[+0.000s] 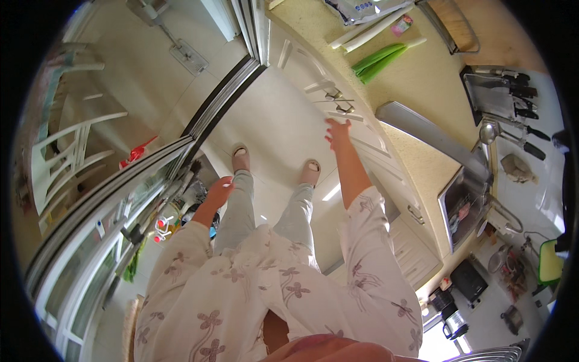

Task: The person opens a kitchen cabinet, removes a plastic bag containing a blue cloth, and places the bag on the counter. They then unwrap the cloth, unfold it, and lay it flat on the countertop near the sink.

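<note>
My right hand (338,132) reaches out with its fingers spread and nothing in them. It is in front of the white cabinet doors (313,78), a little short of the metal cabinet handles (342,104); the frame does not show it touching them. My left hand (221,190) hangs beside my left leg, its fingers loosely apart and holding nothing I can see. Green-topped leeks (381,61) and pale stalks (377,30) lie on the beige counter (410,90) beyond my right hand.
A sink (461,205) is set into the counter at right. Near the wall stands a knife rack (500,93) with several knives and ladles. A sliding glass door (199,120) runs along my left, with a white chair (72,151) behind it. Bottles (161,229) stand at lower left.
</note>
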Demonstrator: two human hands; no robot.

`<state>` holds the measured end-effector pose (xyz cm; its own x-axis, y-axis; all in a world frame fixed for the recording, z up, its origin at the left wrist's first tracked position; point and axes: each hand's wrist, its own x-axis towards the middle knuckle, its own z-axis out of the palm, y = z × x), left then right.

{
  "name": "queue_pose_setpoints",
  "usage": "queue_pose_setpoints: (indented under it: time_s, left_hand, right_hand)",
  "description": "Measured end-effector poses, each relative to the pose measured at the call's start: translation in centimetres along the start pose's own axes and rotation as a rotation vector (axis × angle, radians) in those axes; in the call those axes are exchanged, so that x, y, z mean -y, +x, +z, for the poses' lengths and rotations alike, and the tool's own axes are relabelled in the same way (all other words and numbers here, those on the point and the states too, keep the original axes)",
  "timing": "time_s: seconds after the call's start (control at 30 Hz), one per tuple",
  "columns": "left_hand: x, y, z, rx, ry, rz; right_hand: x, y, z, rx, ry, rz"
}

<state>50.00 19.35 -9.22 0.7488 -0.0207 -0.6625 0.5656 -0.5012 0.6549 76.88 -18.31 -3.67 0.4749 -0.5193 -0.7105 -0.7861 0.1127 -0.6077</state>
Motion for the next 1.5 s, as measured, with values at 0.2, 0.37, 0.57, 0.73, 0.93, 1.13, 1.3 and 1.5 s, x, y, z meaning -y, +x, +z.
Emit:
queue_pose_setpoints:
  time_s: [0.2, 0.37, 0.57, 0.73, 0.93, 1.13, 1.3, 1.5]
  left_hand:
    - [9.9, 1.5, -11.6, -0.09, 0.245, -0.082]
    - [11.4, 5.5, -13.4, -0.085, 0.471, 0.004]
    - [4.3, 10.8, -7.4, 0.091, 0.118, 0.0]
    - [-0.9, 16.8, -1.3, 0.161, 0.224, 0.061]
    - [-3.0, 24.6, 8.3, 0.221, 0.133, 0.09]
    - [-3.9, 31.8, 18.4, 0.325, -0.076, 0.155]
    - [-5.1, 39.1, 22.3, 0.355, -0.075, 0.218]
    - [-8.5, 47.4, 24.1, 0.509, -0.092, 0.5]
  right_hand:
    - [-4.1, 8.1, 2.8, -0.206, -0.049, -0.084]
    - [-15.0, 1.0, 0.4, -0.132, -0.192, -0.367]
    - [-27.3, -9.3, -9.3, -0.182, -0.606, 0.018]
    - [-31.6, -10.4, -15.8, -0.438, -0.327, 0.109]
    - [-30.3, -9.1, -10.6, -0.332, 0.906, 0.544]
    - [-19.1, 6.7, 0.4, -0.282, 1.023, -0.173]
    - [-12.1, 18.0, 2.0, -0.396, 1.155, -0.464]
    - [-11.2, 22.1, 3.3, -0.371, 1.236, -0.773]
